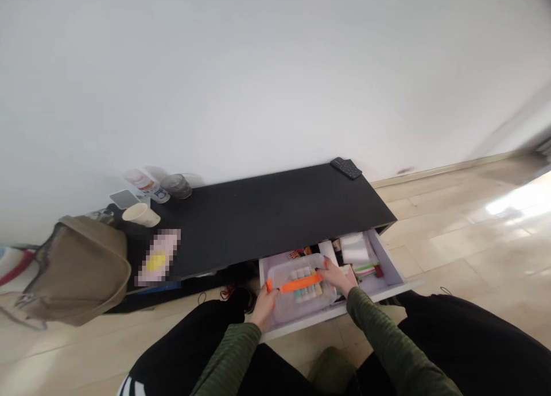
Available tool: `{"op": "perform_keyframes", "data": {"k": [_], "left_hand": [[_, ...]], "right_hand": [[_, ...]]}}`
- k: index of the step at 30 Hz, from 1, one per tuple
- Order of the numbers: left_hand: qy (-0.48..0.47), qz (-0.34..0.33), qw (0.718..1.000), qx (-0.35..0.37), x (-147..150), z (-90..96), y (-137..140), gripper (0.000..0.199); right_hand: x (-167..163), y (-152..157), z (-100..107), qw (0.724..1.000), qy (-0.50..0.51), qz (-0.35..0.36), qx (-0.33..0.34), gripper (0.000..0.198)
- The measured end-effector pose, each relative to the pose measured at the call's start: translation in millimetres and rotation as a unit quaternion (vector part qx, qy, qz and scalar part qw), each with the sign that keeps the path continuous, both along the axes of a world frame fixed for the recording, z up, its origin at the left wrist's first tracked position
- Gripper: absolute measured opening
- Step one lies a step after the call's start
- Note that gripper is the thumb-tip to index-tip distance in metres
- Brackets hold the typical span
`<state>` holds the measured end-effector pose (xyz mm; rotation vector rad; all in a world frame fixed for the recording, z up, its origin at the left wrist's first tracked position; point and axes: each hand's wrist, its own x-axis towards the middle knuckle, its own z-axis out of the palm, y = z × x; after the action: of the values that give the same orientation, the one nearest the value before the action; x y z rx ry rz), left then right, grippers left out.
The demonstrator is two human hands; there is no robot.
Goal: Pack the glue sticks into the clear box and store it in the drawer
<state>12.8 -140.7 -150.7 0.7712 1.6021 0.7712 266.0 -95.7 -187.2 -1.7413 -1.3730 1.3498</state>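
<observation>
A clear plastic storage box (279, 313) with an orange handle (301, 283) and orange side latches is at the pulled-out white drawer (301, 328). Small bottles or tubes with pale and teal parts show through its lid. My left hand (263, 305) grips the box's left side by the latch. On the opposite side, the fingers of my right hand (334, 274) close on the other latch. Whether the box rests on the drawer's bottom or is slightly raised, I cannot tell. Behind and right of it lie a white item (356, 249) and green-edged packets (365, 268).
The drawer belongs to a low black cabinet (258, 212) against a white wall. On its top are a folded keyboard (346, 167), a spray can (148, 186), a dark round container (176, 186), a paper cup (141, 214) and a brown bag (81, 264). My legs flank the drawer.
</observation>
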Motion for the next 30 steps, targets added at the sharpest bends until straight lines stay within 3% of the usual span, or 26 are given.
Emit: {"op": "perform_keyframes", "data": {"k": [5, 10, 13, 17, 25, 30], "left_hand": [[0.004, -0.007, 1.000, 0.001, -6, 4.2, -3, 0.028], [0.039, -0.003, 0.999, 0.006, -21, 2.8, -4, 0.025], [0.049, -0.009, 0.999, 0.014, -22, 4.2, -3, 0.025], [0.037, -0.034, 0.998, 0.031, -16, 7.9, -1, 0.029], [0.039, -0.078, 0.992, 0.089, -4, 27.6, 2, 0.036], [0.035, -0.107, 0.984, 0.135, 6, 40.2, 1, 0.034]], "right_hand": [[9, -6, 4, 0.997, -0.073, 0.008, -0.014, 0.060], [19, -33, 25, 0.982, -0.149, 0.097, 0.064, 0.061], [27, -55, 41, 0.972, -0.129, 0.168, 0.102, 0.062], [36, -75, 54, 0.943, -0.127, 0.282, 0.123, 0.081], [39, -80, 50, 0.919, -0.208, 0.270, 0.196, 0.071], [34, -63, 52, 0.899, -0.263, 0.232, 0.264, 0.076]]}}
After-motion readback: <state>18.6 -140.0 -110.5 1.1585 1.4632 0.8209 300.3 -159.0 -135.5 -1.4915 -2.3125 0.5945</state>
